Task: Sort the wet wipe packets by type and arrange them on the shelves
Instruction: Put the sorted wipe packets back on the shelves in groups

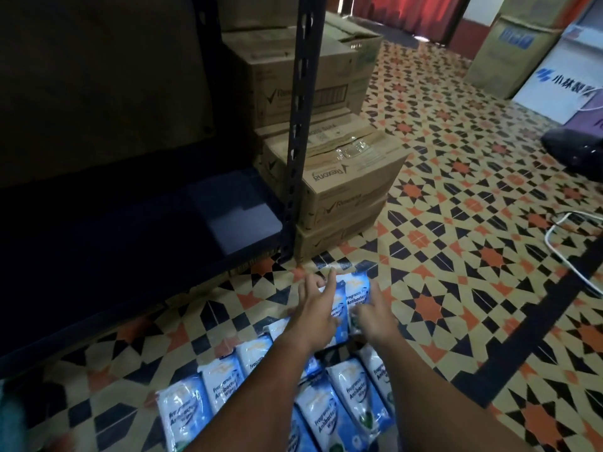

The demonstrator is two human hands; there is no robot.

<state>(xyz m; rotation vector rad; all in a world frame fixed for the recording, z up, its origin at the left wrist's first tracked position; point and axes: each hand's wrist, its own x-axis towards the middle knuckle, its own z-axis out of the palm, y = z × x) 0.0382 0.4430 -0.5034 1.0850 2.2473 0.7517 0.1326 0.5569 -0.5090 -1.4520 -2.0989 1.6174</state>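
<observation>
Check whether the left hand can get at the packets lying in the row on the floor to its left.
Probably yes: the left hand lies on the far packets, the row lies uncovered just below-left.

I see two bare forearms, no sleeves in view; the left hand (318, 313) and right hand (375, 316) wear no gloves, rings or watch that I can make out

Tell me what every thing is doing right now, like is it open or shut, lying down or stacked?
left hand: fingers spread, resting on the packet.
right hand: fingers curled round the packet's edge.
far packet: flat on the floor, under both hands.
other wipe packets: lying flat in rows on the floor.
bottom shelf: no packets on it yet.
cardboard boxes: stacked, taped shut.
white cable: loose on the floor.
</observation>
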